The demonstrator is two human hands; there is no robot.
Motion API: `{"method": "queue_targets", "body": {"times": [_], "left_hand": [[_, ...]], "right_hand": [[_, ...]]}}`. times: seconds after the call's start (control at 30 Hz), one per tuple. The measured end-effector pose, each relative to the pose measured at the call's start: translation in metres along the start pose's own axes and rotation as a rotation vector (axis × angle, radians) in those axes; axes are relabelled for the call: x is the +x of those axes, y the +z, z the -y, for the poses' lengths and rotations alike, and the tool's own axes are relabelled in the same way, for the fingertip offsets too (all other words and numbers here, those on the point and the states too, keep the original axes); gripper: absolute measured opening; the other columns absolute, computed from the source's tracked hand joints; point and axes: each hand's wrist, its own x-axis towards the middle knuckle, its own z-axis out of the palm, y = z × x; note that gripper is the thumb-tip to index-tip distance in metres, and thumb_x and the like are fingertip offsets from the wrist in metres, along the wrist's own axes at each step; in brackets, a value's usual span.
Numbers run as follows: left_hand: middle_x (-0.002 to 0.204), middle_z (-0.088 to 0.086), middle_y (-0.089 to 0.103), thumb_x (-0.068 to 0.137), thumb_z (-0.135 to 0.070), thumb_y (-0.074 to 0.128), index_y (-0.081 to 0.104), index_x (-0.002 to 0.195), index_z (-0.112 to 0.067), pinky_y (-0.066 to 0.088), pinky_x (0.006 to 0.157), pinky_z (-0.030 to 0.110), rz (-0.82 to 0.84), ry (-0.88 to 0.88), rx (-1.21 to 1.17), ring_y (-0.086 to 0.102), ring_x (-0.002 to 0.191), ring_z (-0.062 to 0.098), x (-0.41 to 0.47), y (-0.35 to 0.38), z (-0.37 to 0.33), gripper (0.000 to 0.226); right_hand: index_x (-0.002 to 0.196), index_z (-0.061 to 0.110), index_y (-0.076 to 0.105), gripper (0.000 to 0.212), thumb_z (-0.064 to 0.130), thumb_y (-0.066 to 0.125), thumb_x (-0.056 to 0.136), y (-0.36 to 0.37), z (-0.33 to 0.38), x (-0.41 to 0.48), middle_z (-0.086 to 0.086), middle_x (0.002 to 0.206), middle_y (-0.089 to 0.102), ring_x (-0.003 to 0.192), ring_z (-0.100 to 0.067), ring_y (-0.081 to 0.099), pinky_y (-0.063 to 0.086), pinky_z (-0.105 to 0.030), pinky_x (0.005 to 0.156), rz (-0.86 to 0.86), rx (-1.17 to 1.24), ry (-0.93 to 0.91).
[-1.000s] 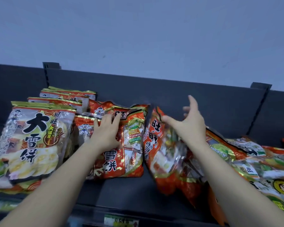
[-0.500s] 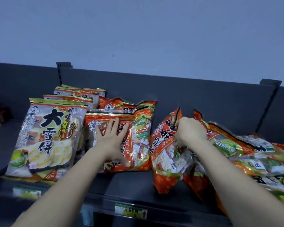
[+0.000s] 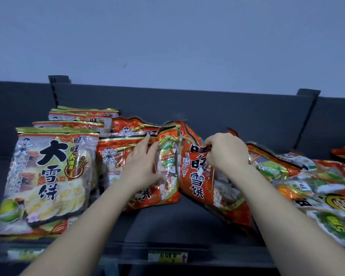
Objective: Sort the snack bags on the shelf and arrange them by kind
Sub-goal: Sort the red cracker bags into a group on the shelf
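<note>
Now | left hand (image 3: 140,168) flat on upright red bag (image 3: 113,160) | right hand (image 3: 226,154) pinches leaning bag (image 3: 195,181)

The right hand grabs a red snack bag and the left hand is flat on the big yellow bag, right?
Not quite. The head view shows the left hand flat on the middle red bag, not the big yellow bag. The right hand does grip a red snack bag.

bg wall (image 3: 167,36): plain blue-grey | shelf (image 3: 167,222): dark grey, w/ back panel | light: dim
</note>
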Motion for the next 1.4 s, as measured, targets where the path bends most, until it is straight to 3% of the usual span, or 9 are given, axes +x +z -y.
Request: {"method": "queue_targets", "body": {"times": [0.2,0.3,0.4,0.57,0.73,1.03,1.13,1.27,1.4], "left_hand": [[0.161,-0.013,-0.001,0.062,-0.051,0.083,0.001,0.154,-0.033,0.015,0.116,0.04,0.003,0.368,0.061,0.007,0.142,0.017,0.016,-0.008,-0.06,0.124],[0.147,-0.011,0.035,0.068,-0.05,0.079,0.038,0.141,-0.028,0.013,0.109,0.037,-0.087,0.362,0.116,0.016,0.138,0.018,0.022,-0.001,-0.076,0.086],[0.132,-0.011,0.05,0.076,-0.047,0.073,0.058,0.122,-0.027,0.023,0.102,0.035,-0.186,0.329,0.137,0.027,0.131,0.019,0.026,0.004,-0.084,0.053],[0.123,-0.009,0.061,0.083,-0.033,0.071,0.068,0.115,-0.019,0.036,0.097,0.031,-0.288,0.2,0.009,0.034,0.127,0.018,0.026,0.017,-0.099,0.034],[0.112,-0.005,0.066,0.083,-0.028,0.072,0.072,0.107,-0.014,0.039,0.095,0.033,-0.393,0.109,-0.042,0.042,0.121,0.019,0.027,0.021,-0.124,0.028],[0.088,-0.006,0.058,0.073,-0.021,0.081,0.067,0.08,-0.006,0.033,0.081,0.031,-0.55,0.041,0.0,0.044,0.103,0.028,0.005,-0.006,-0.144,0.021],[0.086,-0.009,0.053,0.074,-0.025,0.08,0.067,0.082,-0.01,0.036,0.077,0.033,-0.516,0.015,0.052,0.042,0.099,0.026,0.002,-0.009,-0.143,0.021],[0.086,-0.003,0.061,0.073,-0.031,0.081,0.071,0.087,-0.013,0.048,0.072,0.041,-0.435,0.027,0.18,0.048,0.092,0.027,0.007,0.006,-0.141,0.025],[0.095,-0.006,0.061,0.08,-0.039,0.073,0.071,0.1,-0.021,0.045,0.08,0.04,-0.399,0.025,0.196,0.046,0.097,0.023,0.019,0.017,-0.137,0.027]], "right_hand": [[0.086,0.022,0.071,0.01,0.023,0.061,0.083,-0.012,-0.014,-0.015,0.0,0.083,0.068,0.086,-0.024,0.064,0.048,-0.031,0.066,0.226,0.081,-0.134],[0.082,0.011,0.071,0.046,0.054,0.057,0.088,-0.015,-0.036,-0.016,-0.005,0.065,0.063,0.067,-0.021,0.059,0.046,-0.033,0.063,0.24,0.379,0.002],[0.105,0.02,0.071,0.041,0.052,0.047,0.094,-0.002,-0.078,-0.007,-0.008,0.103,0.07,0.106,-0.03,0.059,0.045,-0.04,0.088,-0.035,0.336,0.307],[0.143,0.009,0.033,0.073,0.047,0.059,0.087,0.029,-0.124,-0.013,-0.014,0.136,0.052,0.128,-0.033,0.045,0.03,-0.041,0.105,0.283,0.024,0.453],[0.093,0.017,0.065,0.013,0.026,0.058,0.088,0.039,-0.146,-0.009,-0.005,0.099,0.068,0.087,-0.028,0.06,0.04,-0.036,0.084,0.267,0.138,0.35],[0.052,0.025,0.031,0.042,-0.008,0.051,0.07,0.02,-0.158,0.023,0.011,0.059,0.041,0.073,-0.022,0.044,0.033,-0.036,0.087,-0.125,0.357,-0.238],[0.05,0.025,0.033,0.04,-0.004,0.056,0.063,0.046,-0.159,0.045,0.011,0.065,0.047,0.088,-0.021,0.049,0.027,-0.032,0.087,-0.231,0.436,-0.278],[0.104,0.036,0.07,0.036,0.01,0.07,0.079,0.075,-0.155,0.058,0.001,0.132,0.055,0.14,-0.024,0.027,0.009,-0.042,0.114,-0.05,0.29,-0.226],[0.136,0.035,0.046,0.05,0.02,0.06,0.09,0.088,-0.154,0.064,-0.006,0.144,0.041,0.137,-0.028,0.026,0.026,-0.048,0.106,0.295,0.182,0.007]]}}
